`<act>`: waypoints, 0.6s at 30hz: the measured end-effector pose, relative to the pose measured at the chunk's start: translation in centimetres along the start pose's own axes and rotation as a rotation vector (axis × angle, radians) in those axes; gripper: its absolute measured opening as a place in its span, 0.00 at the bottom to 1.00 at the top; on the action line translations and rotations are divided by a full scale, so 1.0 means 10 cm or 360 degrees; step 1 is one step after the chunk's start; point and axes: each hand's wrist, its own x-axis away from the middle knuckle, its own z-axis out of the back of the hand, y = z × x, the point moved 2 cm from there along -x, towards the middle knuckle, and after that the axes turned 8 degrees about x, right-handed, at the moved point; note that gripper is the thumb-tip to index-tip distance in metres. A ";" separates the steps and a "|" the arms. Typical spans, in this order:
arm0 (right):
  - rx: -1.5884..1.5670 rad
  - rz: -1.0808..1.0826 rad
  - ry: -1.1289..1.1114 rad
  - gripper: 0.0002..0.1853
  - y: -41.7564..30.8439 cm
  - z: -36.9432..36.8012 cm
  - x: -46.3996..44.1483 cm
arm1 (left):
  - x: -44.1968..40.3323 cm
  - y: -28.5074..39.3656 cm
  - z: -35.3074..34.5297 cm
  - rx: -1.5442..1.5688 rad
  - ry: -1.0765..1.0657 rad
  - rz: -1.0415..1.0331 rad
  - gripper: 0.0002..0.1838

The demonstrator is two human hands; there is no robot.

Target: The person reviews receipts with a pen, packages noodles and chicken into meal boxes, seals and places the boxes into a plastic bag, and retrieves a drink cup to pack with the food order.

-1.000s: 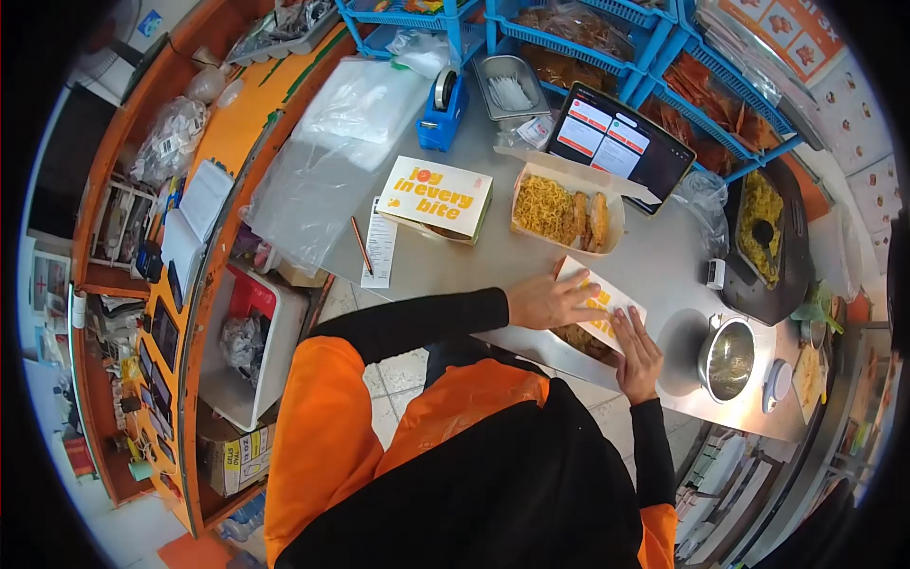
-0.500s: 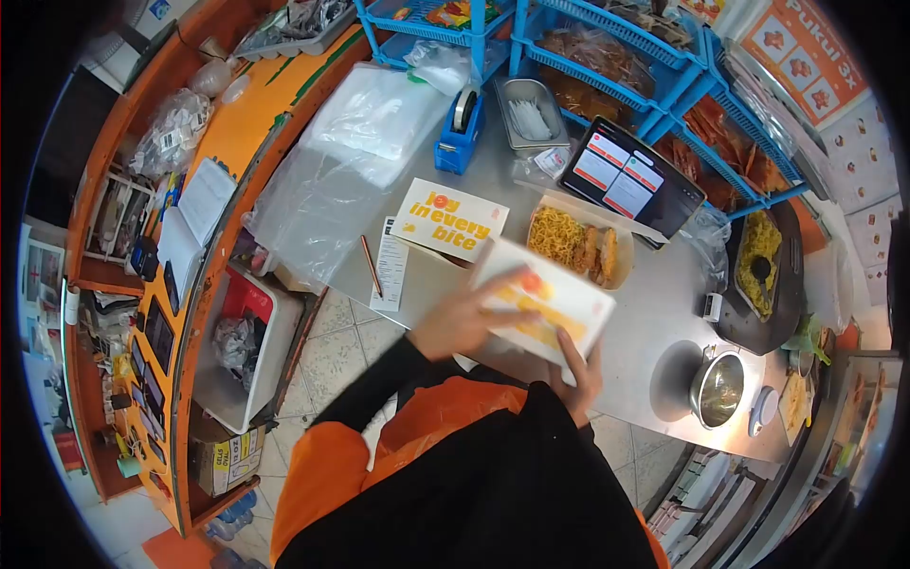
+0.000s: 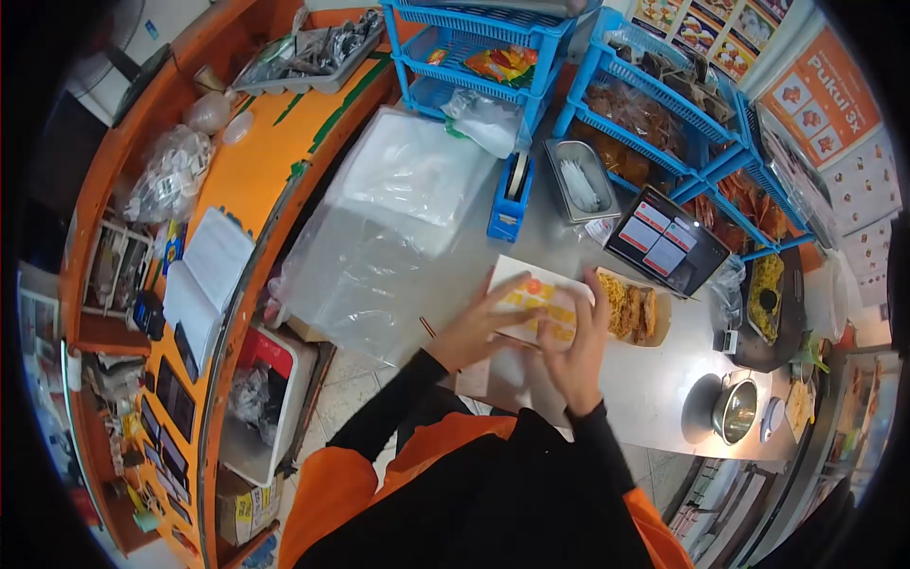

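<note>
A white takeaway box [image 3: 542, 292] with yellow lettering, its lid closed, is between my two hands over the front of the steel table. My left hand [image 3: 474, 332] grips its left side, fingers stretched along the lid. On the right side, my right hand [image 3: 576, 351] holds it with the thumb on the front edge and the fingers on the far corner. Whether the second lettered box lies beneath it is hidden. Just right of my hands is an open box [image 3: 666, 327] of yellow noodles [image 3: 620, 305] and fried pieces [image 3: 644, 318].
Behind the boxes stand a blue tape dispenser [image 3: 510, 204], a metal tray [image 3: 586, 211] and a tablet [image 3: 665, 242]. Plastic bags [image 3: 389, 199] cover the left side. A metal bowl [image 3: 735, 412] and a dark noodle pan [image 3: 749, 346] stand right. Blue racks [image 3: 654, 133] line the back.
The held box has moved away from my body to where the second lettered box lay; that box no longer shows separately. My right hand has come up around the held box's right side. The view has shifted.
</note>
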 end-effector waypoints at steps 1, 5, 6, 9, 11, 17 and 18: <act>-0.0306 -0.0072 -0.0037 0.22 0.00 -0.09 -0.23 | 0.01 0.00 -0.05 0.0020 -0.0014 -0.0022 0.31; -0.1138 -0.1014 -0.0823 0.21 0.43 -1.05 -1.17 | 0.02 -0.04 -0.13 -0.0004 0.0027 -0.0043 0.32; -0.1120 -0.1016 -0.0799 0.21 0.50 -1.18 -1.33 | 0.02 -0.06 -0.13 0.0016 0.0046 -0.0052 0.31; -0.0563 -0.1078 -0.0891 0.17 0.61 -1.34 -1.59 | 0.01 -0.07 -0.11 0.0037 0.0052 -0.0064 0.31; -0.0754 -0.0855 -0.0687 0.16 0.58 -1.29 -1.56 | 0.03 -0.08 -0.11 0.0097 0.0075 -0.0073 0.31; -0.0608 -0.1001 -0.1024 0.12 0.52 -1.17 -1.22 | 0.04 -0.09 -0.12 0.0081 0.0078 -0.0038 0.33; -0.0592 -0.1016 -0.1007 0.12 0.54 -1.18 -1.25 | 0.04 -0.11 -0.14 0.0099 0.0071 -0.0056 0.33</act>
